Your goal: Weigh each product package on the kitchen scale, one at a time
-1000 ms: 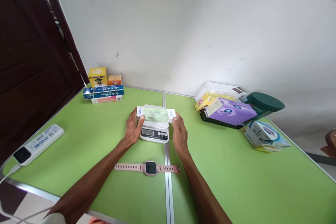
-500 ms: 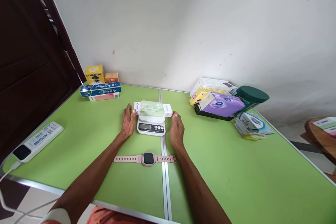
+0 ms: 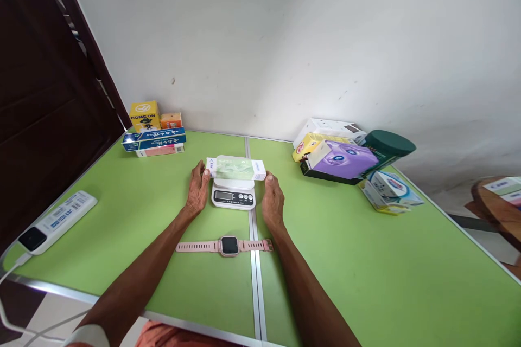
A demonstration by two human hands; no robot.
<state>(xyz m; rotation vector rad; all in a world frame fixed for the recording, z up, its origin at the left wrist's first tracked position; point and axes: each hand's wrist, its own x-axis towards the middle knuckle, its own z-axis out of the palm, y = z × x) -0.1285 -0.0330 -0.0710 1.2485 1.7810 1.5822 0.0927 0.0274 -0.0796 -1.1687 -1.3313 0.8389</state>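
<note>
Head view: a slim white-and-green box [image 3: 236,169] is lying crosswise on the platform of a kitchen scale [image 3: 233,202], both its ends reaching past the platform's sides. The scale is resting on the green counter [image 3: 345,260], its button panel facing the person. The left hand [image 3: 198,188] is standing open at the box's left end, thumb spread from the fingers, the thumb tip touching or just beside the end; which of these, cannot tell. The right hand [image 3: 273,199] is standing open at the opposite end, palm inward, fingertips close by, contact not certain. The hands are staying well apart from each other, and neither is clamping on the box; the platform appears to be bearing it. Done, by judgement: the box is sitting in place on the scale. Left, by judgement: both hands are not yet clear of the box, and the display [image 3: 223,196] is showing no figure legible at this size, so a reading cannot be confirmed. A pink watch [image 3: 229,246] is lying unfolded in front of the scale, untouched. A blue carton [image 3: 154,135] is lying among small boxes at the far left; a purple box [image 3: 344,160] is leaning in a pile at the right.
</note>
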